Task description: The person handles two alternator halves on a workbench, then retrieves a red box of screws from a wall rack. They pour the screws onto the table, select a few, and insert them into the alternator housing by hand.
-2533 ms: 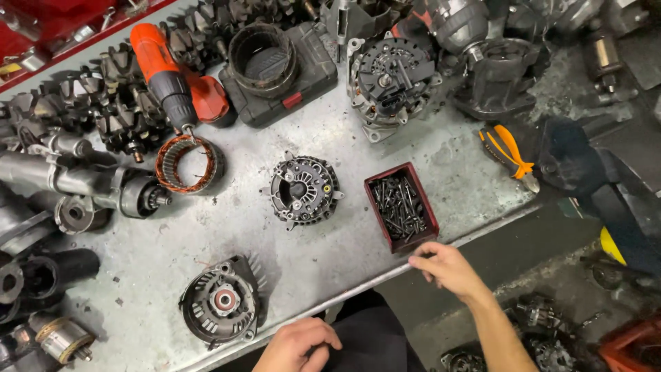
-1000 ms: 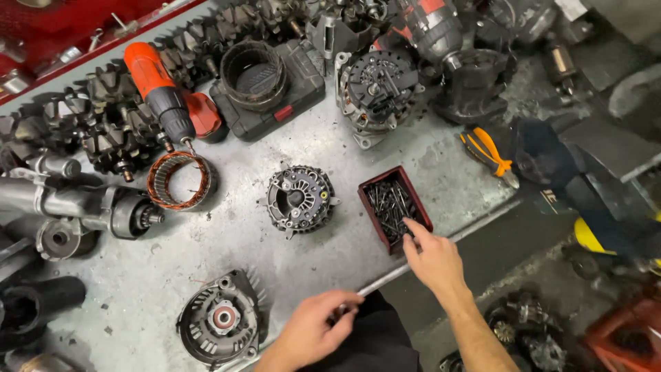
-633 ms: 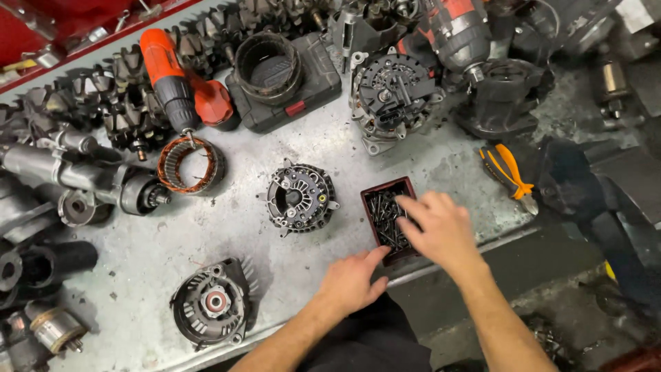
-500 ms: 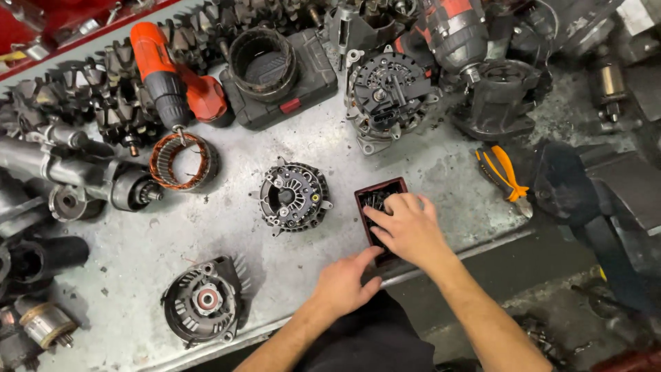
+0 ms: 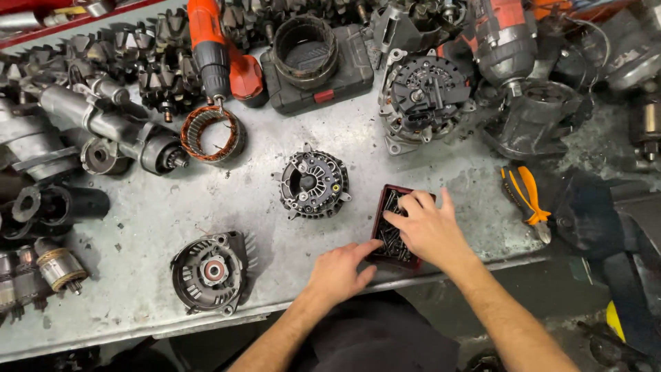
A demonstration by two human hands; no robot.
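You are facing one red tray (image 5: 381, 219) of bolts, two drills (image 5: 210, 48), one copper stator (image 5: 213, 132), one pair of pliers (image 5: 526, 200), and three alternator housings (image 5: 314, 183).

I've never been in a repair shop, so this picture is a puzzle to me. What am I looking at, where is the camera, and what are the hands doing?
There is no machine at work here, only a person's two bare hands. The camera sits on the person's head and looks down at a grey metal workbench.

The right hand reaches into a small dark red tray of screws and bolts; whether it grips any is hidden. The left hand rests at the tray's near corner, one finger touching it.

On the bench lie round alternator parts: a black one in the middle, a housing near the front edge and a copper-wound ring. Behind are an orange cordless drill and a dark case. Orange-handled pliers lie to the right.
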